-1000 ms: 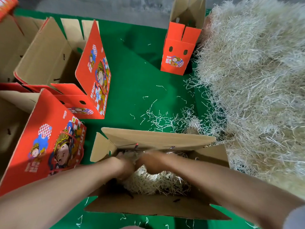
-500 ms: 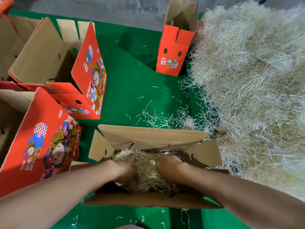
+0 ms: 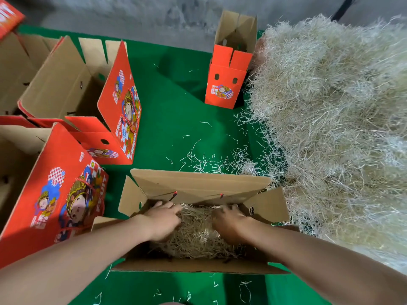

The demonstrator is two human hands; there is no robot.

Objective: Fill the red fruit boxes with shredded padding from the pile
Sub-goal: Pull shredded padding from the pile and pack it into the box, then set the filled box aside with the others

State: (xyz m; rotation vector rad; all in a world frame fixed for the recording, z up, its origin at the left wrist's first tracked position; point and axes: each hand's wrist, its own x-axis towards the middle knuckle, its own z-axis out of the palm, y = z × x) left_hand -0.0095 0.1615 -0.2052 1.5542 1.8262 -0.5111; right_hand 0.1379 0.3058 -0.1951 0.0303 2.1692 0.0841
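Both hands, left (image 3: 163, 220) and right (image 3: 229, 224), press padding (image 3: 196, 236) lying between them inside box (image 3: 198, 183).

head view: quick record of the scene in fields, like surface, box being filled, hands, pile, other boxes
surface: green mat, loose shreds scattered on it
box being filled: open box nearest the person, padding inside
left hand: in the box, fingers on the padding
right hand: in the box, on the padding, blurred
pile: right of the open box
other boxes: large red boxes at left; small red box upright beside the pile
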